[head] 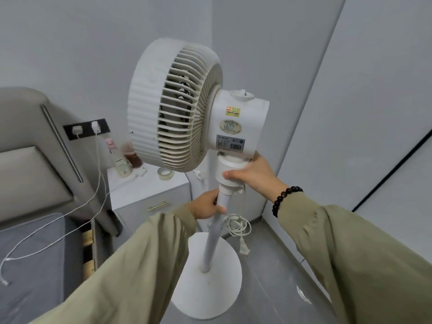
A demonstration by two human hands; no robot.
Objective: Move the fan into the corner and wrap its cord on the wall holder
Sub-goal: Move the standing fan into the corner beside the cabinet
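Grey walls [268, 54] meet in a corner just behind the fan [177, 106], which leans between a nightstand [149, 190] and the right-hand wall; whether its base [210, 288] touches the floor [275, 265] I cannot tell. The right hand [252, 175] curls round the collar [230, 169] and the left hand [208, 205] wraps the pole [214, 237] lower down, probably to steady the top-heavy fan while shifting it. Its cord [238, 226] hangs coiled beside the pole, not yet on any holder.
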